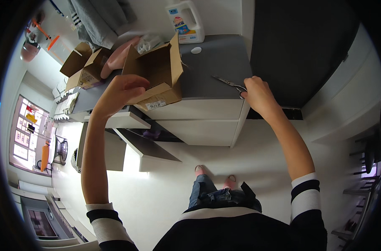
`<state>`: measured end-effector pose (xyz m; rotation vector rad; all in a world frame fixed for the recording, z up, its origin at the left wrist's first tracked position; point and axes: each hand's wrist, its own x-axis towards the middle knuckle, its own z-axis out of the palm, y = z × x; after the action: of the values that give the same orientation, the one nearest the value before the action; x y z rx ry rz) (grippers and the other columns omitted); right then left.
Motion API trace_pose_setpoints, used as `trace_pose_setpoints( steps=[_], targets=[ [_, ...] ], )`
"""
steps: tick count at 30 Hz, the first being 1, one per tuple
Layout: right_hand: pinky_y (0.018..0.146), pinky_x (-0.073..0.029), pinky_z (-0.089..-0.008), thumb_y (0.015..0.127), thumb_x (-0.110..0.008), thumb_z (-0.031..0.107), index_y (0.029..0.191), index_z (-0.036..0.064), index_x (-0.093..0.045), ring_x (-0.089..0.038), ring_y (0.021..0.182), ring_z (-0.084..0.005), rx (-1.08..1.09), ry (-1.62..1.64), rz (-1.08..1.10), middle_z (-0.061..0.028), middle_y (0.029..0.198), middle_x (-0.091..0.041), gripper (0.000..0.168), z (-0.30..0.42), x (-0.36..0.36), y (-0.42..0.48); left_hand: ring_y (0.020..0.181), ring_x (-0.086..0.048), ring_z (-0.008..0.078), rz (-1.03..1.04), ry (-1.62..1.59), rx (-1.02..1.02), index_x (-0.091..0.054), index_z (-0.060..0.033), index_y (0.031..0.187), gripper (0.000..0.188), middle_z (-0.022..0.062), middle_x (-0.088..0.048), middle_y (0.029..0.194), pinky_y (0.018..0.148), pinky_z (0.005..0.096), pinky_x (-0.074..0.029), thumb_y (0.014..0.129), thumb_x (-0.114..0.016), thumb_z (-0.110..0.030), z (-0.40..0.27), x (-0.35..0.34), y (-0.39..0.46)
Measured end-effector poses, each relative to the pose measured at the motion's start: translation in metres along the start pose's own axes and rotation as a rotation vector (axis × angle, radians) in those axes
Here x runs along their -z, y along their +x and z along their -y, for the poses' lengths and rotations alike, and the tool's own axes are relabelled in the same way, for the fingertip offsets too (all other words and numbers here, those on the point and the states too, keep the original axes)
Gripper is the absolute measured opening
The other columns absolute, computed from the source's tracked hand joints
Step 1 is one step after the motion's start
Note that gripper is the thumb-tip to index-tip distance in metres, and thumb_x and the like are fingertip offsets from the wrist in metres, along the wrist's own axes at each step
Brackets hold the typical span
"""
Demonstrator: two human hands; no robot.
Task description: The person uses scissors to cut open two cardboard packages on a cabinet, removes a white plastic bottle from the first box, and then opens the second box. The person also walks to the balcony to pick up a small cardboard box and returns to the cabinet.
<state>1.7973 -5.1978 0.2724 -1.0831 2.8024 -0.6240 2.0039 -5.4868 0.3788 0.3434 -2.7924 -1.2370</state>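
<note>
My right hand (258, 94) grips a pair of metal scissors (228, 82) by the finger loops, over the front right corner of the grey countertop (217, 64). The blades look closed and point left. My left hand (123, 89) is at the near left corner of an open cardboard box (177, 62), with thumb and fingertips curled over the edge. Whether they pinch the cardboard cannot be made out. The box's flaps stand up or out, its inside is in shadow, and a printed label (155, 104) is on its near side.
Behind the box stands a white detergent jug (190, 23), with a white round disc (196, 50) before it. Left are a pink item (115, 61), clear plastic (148, 44) and a second open carton (86, 67). An open drawer (127, 120) and cabinet door (146, 146) jut out below.
</note>
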Motion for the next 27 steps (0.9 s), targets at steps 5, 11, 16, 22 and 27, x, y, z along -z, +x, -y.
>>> trace_pose_setpoints(
  steps=[5, 11, 16, 22, 27],
  targets=[
    [0.073, -0.055, -0.0424, 0.080, -0.068, -0.001, 0.081, -0.010, -0.057, -0.064, 0.087, -0.0403, 0.026, -0.072, -0.022, -0.0257, 0.094, -0.059, 0.014, 0.006, -0.003, -0.002, 0.089, -0.060, 0.0130, 0.123, -0.089, -0.055, -0.060, 0.0038, 0.115, 0.032, 0.0106, -0.065, 0.101, 0.082, 0.0266, -0.049, 0.085, -0.066, -0.007, 0.019, 0.013, 0.008],
    [0.070, -0.057, -0.0407, 0.076, -0.067, -0.007, 0.078, -0.009, -0.060, -0.066, 0.083, -0.0385, 0.012, -0.178, -0.098, -0.0261, 0.092, -0.061, 0.008, 0.006, -0.008, -0.002, 0.092, -0.067, 0.0291, 0.116, 0.573, -0.084, -0.060, 0.0020, 0.113, 0.063, 0.0200, -0.068, 0.097, 0.081, 0.0370, -0.051, 0.066, -0.082, -0.034, 0.021, -0.010, 0.013],
    [0.061, -0.059, -0.0366, 0.068, -0.063, -0.019, 0.071, -0.007, -0.062, -0.068, 0.078, -0.0372, 0.038, -0.313, -0.185, -0.0254, 0.084, -0.064, 0.012, 0.014, -0.018, 0.000, 0.079, -0.063, 0.0397, -0.026, 0.684, -0.113, -0.058, -0.0023, 0.090, 0.046, 0.0199, -0.066, 0.079, 0.069, 0.0443, -0.050, 0.065, -0.081, -0.034, 0.060, -0.033, 0.023],
    [0.057, -0.056, -0.0379, 0.070, -0.062, -0.015, 0.073, -0.005, -0.062, -0.068, 0.075, -0.0359, 0.027, -0.309, -0.273, -0.0229, 0.081, -0.064, 0.010, 0.018, -0.029, -0.006, 0.076, -0.065, 0.0242, -0.257, 0.457, -0.180, -0.059, 0.0000, 0.099, 0.027, 0.0135, -0.066, 0.080, 0.071, 0.0364, -0.050, 0.079, -0.071, -0.014, 0.091, -0.025, 0.040],
    [0.043, -0.045, -0.0246, 0.082, -0.066, 0.002, 0.081, -0.003, -0.061, -0.060, 0.049, -0.0120, -0.307, 0.485, -0.157, -0.0120, 0.072, -0.064, 0.007, 0.013, -0.008, -0.021, 0.089, -0.061, 0.0120, -0.237, -0.557, -0.200, -0.057, 0.0015, 0.114, 0.025, 0.0050, -0.065, 0.100, 0.081, 0.0295, -0.049, 0.096, -0.056, -0.015, 0.074, 0.014, 0.043]
  ],
)
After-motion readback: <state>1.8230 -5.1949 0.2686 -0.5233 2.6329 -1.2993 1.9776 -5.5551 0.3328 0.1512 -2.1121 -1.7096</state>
